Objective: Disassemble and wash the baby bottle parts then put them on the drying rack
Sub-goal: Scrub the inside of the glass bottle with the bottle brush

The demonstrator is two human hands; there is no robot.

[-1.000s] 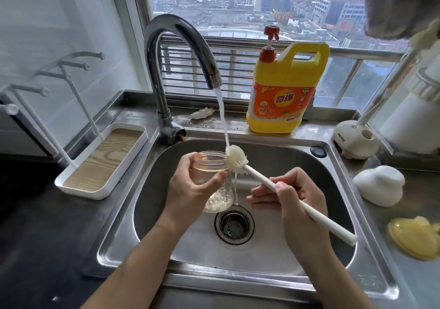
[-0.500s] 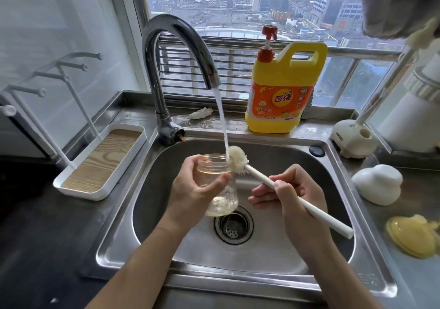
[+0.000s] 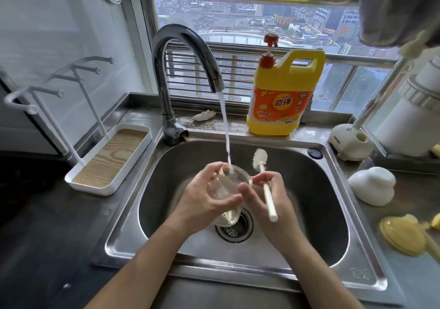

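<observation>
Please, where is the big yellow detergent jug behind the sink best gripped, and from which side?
Grip the loop handle at the top right of the yellow plastic detergent jug, coming from above and the right. It stands upright, the handle's opening faces the steel sink so fingers can curl through, and the red pump fills its top left.

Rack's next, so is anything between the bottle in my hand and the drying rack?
Nothing visible. Between the bottle and the drying rack lie only the sink rim and counter; the faucet stands farther back.
</observation>
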